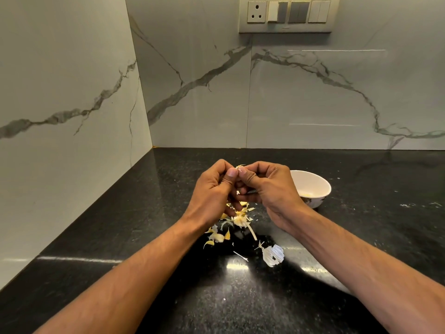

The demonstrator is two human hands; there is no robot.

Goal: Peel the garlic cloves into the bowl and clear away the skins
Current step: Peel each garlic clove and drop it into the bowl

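Observation:
Both hands meet above the black counter (240,297). My left hand (212,189) and my right hand (267,186) have curled fingers, and their thumbs pinch a small garlic clove (240,168), of which only a pale papery tip shows. A white bowl (317,182) stands just right of my right hand, with something pale yellow at its bottom. Under the hands lies a heap of yellowish garlic skins (237,220). A larger white skin piece (273,256) lies nearer to me.
Marble-patterned walls close off the counter at the back and left, forming a corner (152,147). A switch panel with a socket (289,13) is mounted high on the back wall. Small skin flecks lie scattered on the counter to the right (407,205).

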